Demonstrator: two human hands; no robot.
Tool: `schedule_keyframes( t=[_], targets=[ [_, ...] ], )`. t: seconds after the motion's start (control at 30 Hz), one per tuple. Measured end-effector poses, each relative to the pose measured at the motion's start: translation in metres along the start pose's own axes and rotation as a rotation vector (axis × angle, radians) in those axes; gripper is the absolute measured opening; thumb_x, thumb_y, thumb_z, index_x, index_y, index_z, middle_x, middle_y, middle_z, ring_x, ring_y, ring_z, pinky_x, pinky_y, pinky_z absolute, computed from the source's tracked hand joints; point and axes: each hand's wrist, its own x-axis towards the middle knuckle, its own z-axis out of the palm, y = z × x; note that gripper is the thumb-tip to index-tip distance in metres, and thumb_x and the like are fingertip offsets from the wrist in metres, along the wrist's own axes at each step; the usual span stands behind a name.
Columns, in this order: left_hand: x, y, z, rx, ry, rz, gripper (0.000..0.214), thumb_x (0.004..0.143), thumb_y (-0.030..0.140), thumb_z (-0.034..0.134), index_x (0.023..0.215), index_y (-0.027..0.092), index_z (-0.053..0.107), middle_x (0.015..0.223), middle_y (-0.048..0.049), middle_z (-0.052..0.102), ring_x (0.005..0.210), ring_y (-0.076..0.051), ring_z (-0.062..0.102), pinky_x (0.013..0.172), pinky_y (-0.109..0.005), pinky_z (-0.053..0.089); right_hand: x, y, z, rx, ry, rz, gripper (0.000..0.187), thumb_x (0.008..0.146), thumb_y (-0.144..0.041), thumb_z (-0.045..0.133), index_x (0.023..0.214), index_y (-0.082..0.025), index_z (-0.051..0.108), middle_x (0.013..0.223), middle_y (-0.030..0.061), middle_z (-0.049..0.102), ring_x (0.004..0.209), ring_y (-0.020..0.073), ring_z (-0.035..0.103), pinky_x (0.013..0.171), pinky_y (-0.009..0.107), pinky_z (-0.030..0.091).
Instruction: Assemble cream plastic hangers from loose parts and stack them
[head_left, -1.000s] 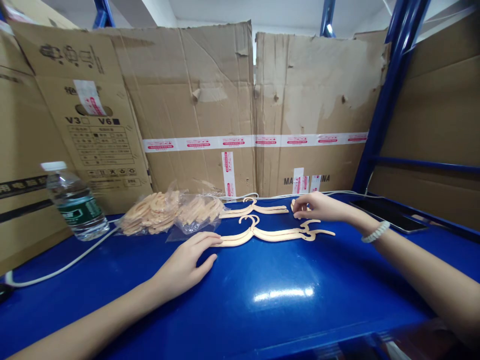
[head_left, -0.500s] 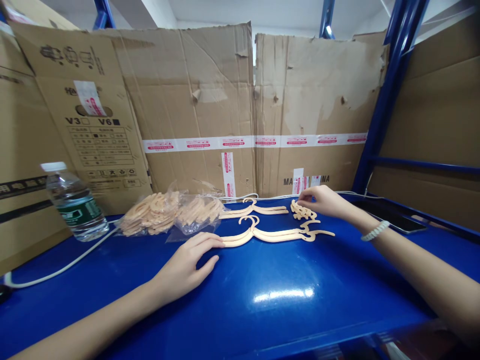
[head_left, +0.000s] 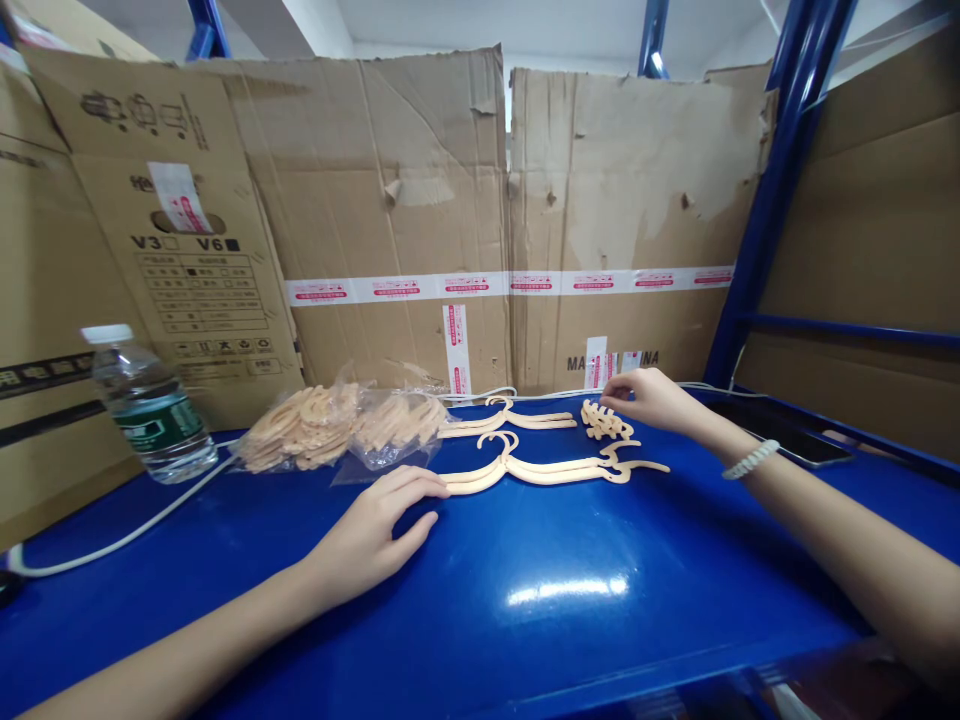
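Two slim, pale beige clothes hangers [head_left: 555,472] lie stacked or side by side in front of me on the blue table, hooks pointing away. My left hand [head_left: 379,528] rests its fingertips on their left end, fingers stretched and thumb apart. At the right end, a small curved piece [head_left: 619,466] with thin arms touches the hangers. Behind them lies another set of hangers [head_left: 541,421]. My right hand [head_left: 651,400] is closed in a pinch at a small pile of curved beige pieces [head_left: 606,423]; what lies between the fingertips is hidden.
Clear plastic bags of beige parts [head_left: 304,428] lie on the left, near a water bottle [head_left: 154,415] and a white cable [head_left: 127,540]. A dark flat device [head_left: 787,435] lies behind my right forearm. Cardboard panels [head_left: 390,200] wall the back of the blue table [head_left: 480,620].
My right hand has shifted very slightly at the pile, its fingertips drawn closer together. My left hand and the hangers stay in place.
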Motion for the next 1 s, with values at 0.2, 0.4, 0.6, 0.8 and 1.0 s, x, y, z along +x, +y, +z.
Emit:
schedule_keyframes(
  t=[0.2, 0.4, 0.6, 0.8, 1.0],
  targets=[
    [0.0007, 0.0011, -0.0006, -0.012, -0.002, -0.005, 0.021, 0.092, 0.019, 0.046, 0.107, 0.021, 0.060, 0.110, -0.0062, 0.062, 0.104, -0.020, 0.058, 0.093, -0.037, 0.048, -0.0009, -0.0013, -0.0007, 0.007, -0.041, 0.014, 0.019, 0.080, -0.028, 0.055, 0.072, -0.017, 0.068, 0.073, 0.0067, 0.071, 0.070, 0.0206, 0.065, 0.063, 0.028, 0.045],
    [-0.0004, 0.0016, -0.0014, -0.020, 0.001, -0.003, 0.021, 0.092, 0.020, 0.045, 0.106, 0.021, 0.061, 0.109, -0.0068, 0.063, 0.102, -0.021, 0.059, 0.092, -0.038, 0.049, -0.0003, -0.0005, 0.0004, 0.004, -0.036, -0.004, 0.017, 0.080, -0.025, 0.055, 0.075, -0.017, 0.070, 0.077, 0.0063, 0.072, 0.073, 0.0217, 0.066, 0.064, 0.029, 0.046],
    [0.0007, 0.0019, -0.0011, -0.016, 0.002, -0.004, 0.021, 0.092, 0.019, 0.046, 0.106, 0.022, 0.061, 0.109, -0.0064, 0.063, 0.103, -0.021, 0.059, 0.092, -0.037, 0.049, -0.0011, -0.0024, -0.0003, -0.038, 0.008, 0.006, 0.039, 0.068, 0.000, 0.043, 0.083, -0.021, 0.073, 0.086, 0.0022, 0.074, 0.084, 0.0204, 0.067, 0.072, 0.027, 0.047],
    [0.0018, 0.0024, -0.0012, -0.010, 0.004, -0.001, 0.021, 0.092, 0.018, 0.046, 0.105, 0.021, 0.061, 0.109, -0.0061, 0.063, 0.103, -0.021, 0.059, 0.092, -0.037, 0.049, -0.0040, -0.0088, -0.0050, -0.116, 0.044, 0.060, 0.043, 0.066, 0.001, 0.043, 0.083, -0.024, 0.073, 0.088, 0.0003, 0.074, 0.085, 0.0213, 0.066, 0.068, 0.027, 0.044],
    [0.0006, 0.0017, -0.0008, -0.010, 0.002, -0.005, 0.021, 0.092, 0.018, 0.046, 0.106, 0.021, 0.061, 0.110, -0.0062, 0.063, 0.103, -0.021, 0.059, 0.093, -0.037, 0.048, -0.0028, -0.0077, -0.0035, -0.073, 0.063, 0.008, 0.045, 0.063, 0.002, 0.042, 0.085, -0.022, 0.072, 0.089, 0.0003, 0.073, 0.081, 0.0181, 0.065, 0.067, 0.024, 0.043]
  ],
)
